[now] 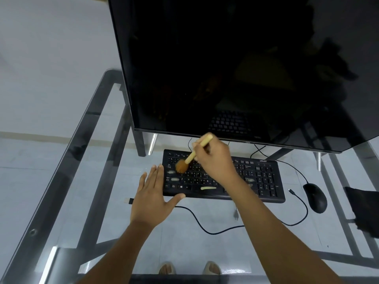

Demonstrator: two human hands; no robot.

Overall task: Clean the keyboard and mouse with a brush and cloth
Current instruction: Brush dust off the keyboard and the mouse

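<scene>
- R hand [213, 158] closed around pale wooden handle of a brush [191, 156]; handle tilts up & away toward the monitor, tan bristle head [181, 166] down on upper-left keys of the keyboard
- L hand [152, 193] flat & spread, holding nothing; palm down on glass just beside kbd's left end; thumb touches kbd's near-left corner, fingertips [160, 168] reach its left edge
- black Acer keyboard [264, 181] lies on glass tabletop [61, 181] w/ numpad to the right; pale smudges on some left-side keys, spacebar & a couple of keys near the numpad
- black mouse [315, 197] sits on glass just right of kbd, not touching it; its cable loops toward the near side, under the R forearm
- black cloth [365, 210] lies at right edge of view, beyond the mouse, partly cut off
- large dark monitor [235, 68] stands behind kbd, screen off; kbd reflected in its lower part
- loose USB plug [292, 191] rests btwn kbd & mouse; a second plug [129, 201] lies left of L hand
- thru the glass: dark table frame, pale floor, person's feet in light sandals [189, 268] at bottom
</scene>
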